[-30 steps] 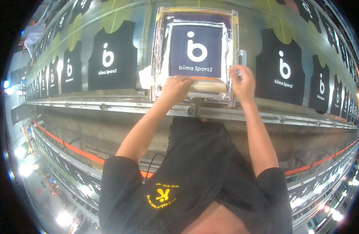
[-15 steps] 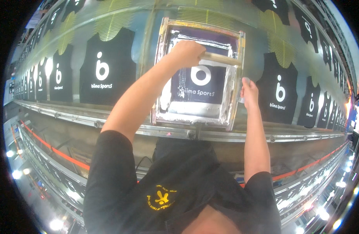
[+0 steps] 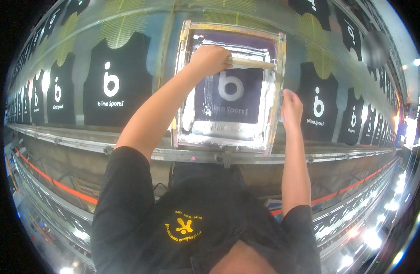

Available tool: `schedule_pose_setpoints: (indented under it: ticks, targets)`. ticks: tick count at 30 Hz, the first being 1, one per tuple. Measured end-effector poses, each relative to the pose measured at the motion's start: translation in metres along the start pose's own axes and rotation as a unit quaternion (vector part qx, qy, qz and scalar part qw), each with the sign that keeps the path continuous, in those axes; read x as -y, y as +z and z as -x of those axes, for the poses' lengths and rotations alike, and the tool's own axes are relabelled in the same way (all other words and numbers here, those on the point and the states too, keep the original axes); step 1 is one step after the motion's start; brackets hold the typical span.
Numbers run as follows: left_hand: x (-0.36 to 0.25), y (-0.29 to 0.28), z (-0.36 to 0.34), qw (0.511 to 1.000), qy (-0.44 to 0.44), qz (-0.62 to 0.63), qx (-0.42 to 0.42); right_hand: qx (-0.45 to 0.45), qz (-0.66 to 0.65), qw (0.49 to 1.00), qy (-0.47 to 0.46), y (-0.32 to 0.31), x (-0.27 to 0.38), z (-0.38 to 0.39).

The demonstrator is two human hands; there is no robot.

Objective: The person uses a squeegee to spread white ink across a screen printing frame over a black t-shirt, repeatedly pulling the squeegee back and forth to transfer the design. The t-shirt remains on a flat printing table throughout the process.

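left hand (image 3: 211, 59) gripping squeegee (image 3: 253, 63), fingers closing round it, toward far end of screen frame (image 3: 237, 29), seemingly mid-stroke; right hand (image 3: 292, 109) curling beside frame (hold unclear); next move calling for even pressure.

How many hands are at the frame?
2: the left hand grips a wooden bar across the frame, and the right hand is at the frame's right side. Some fingers are hidden.

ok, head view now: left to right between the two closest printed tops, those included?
Left-side black sleeveless top with white print → left hand → straight tan squeegee bar → right hand → right-side black sleeveless top with white print.
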State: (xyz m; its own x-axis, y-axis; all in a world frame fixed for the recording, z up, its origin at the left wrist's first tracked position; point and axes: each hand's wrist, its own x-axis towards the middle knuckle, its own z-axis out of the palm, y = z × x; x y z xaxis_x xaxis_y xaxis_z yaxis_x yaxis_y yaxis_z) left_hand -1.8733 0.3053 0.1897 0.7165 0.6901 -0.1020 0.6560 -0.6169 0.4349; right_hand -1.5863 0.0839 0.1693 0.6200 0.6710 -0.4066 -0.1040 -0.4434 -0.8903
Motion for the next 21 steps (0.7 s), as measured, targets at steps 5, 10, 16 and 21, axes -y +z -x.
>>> schedule_pose_setpoints:
  ticks: [5, 10, 16, 21]
  targets:
    - [-0.043, 0.039, 0.104, 0.999, -0.013, -0.003, 0.029, -0.017, -0.026, 0.999, -0.020, 0.000, 0.008, 0.006]
    - [-0.070, 0.140, 0.236, 0.977, 0.117, -0.074, -0.162, 0.003, -0.020, 0.998, -0.052, 0.004, 0.005, 0.002]
    - [-0.073, 0.091, 0.269, 0.990, 0.085, 0.055, -0.098, -0.069, -0.021, 0.978, -0.196, 0.021, 0.015, 0.017]
    - [0.014, 0.040, 0.318, 0.995, 0.073, 0.031, -0.052, -0.040, -0.023, 0.985, -0.165, 0.127, 0.020, 0.078]
